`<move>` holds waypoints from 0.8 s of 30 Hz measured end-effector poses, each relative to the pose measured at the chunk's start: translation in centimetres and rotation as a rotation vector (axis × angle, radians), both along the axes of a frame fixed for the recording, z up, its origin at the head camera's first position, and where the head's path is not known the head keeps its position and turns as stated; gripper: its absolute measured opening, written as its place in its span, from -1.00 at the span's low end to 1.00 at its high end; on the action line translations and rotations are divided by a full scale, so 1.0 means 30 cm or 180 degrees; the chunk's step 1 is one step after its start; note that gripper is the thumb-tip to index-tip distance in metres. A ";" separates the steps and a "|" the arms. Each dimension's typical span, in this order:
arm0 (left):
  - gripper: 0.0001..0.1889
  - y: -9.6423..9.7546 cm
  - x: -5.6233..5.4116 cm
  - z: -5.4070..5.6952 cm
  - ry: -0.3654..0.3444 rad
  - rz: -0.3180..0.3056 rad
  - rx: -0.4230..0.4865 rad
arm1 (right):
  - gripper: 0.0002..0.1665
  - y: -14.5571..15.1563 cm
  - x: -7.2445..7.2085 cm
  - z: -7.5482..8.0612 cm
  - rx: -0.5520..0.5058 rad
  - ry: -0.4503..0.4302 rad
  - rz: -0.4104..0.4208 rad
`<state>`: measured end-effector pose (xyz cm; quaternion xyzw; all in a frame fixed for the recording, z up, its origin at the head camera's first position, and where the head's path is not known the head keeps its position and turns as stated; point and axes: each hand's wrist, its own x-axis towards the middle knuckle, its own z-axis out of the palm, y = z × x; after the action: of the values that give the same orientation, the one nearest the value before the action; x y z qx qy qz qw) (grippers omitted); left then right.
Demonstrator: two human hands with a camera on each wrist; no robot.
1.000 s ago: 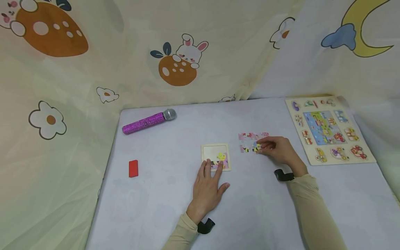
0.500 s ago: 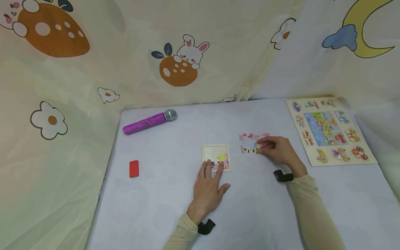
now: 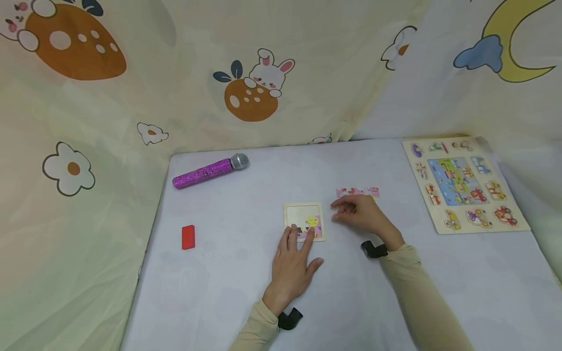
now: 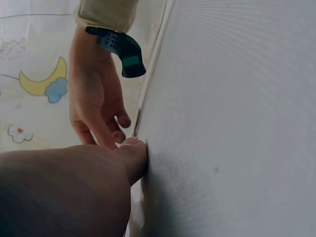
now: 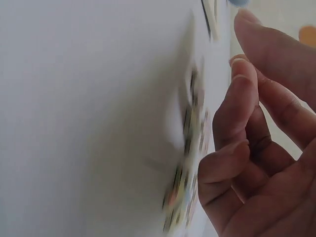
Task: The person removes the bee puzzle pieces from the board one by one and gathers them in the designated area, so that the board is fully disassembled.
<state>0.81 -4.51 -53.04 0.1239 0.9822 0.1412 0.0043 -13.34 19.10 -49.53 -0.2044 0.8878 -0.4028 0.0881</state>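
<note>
In the head view, my left hand lies palm down, fingertips on the lower edge of a small square puzzle tray. Inside the tray's lower right part are a few fitted pieces with a yellow figure on pink. My right hand hovers just right of the tray, thumb and forefinger apart and the other fingers loosely bent. Nothing shows between them in the right wrist view. Under and behind this hand lie loose puzzle pieces; the hand hides the nearer ones. The right wrist view shows the pieces blurred.
A purple glitter microphone lies at the back left, and a red block at the left. At the back right is a large wooden puzzle board. A printed cloth hangs behind the white table.
My right hand has moved left from the loose pieces toward the tray, its thumb and forefinger now apart. My left hand has stayed on the tray's edge.
</note>
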 end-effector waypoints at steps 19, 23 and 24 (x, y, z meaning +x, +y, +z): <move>-0.20 0.002 0.000 -0.003 0.0090 0.0009 -0.0053 | -0.71 -0.145 0.018 0.004 0.0318 -0.0141 0.0342; -0.20 0.002 0.001 -0.001 0.0046 0.0012 -0.0058 | -0.71 -0.154 0.020 0.006 0.0409 -0.0206 0.0312; -0.20 0.001 0.001 -0.002 0.0044 0.0013 -0.0060 | -0.71 -0.155 0.020 0.006 0.0415 -0.0215 0.0312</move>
<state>0.84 -4.47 -53.10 0.1228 0.9837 0.1310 -0.0016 -12.75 14.43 -49.35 -0.2278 0.8976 -0.3460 0.1508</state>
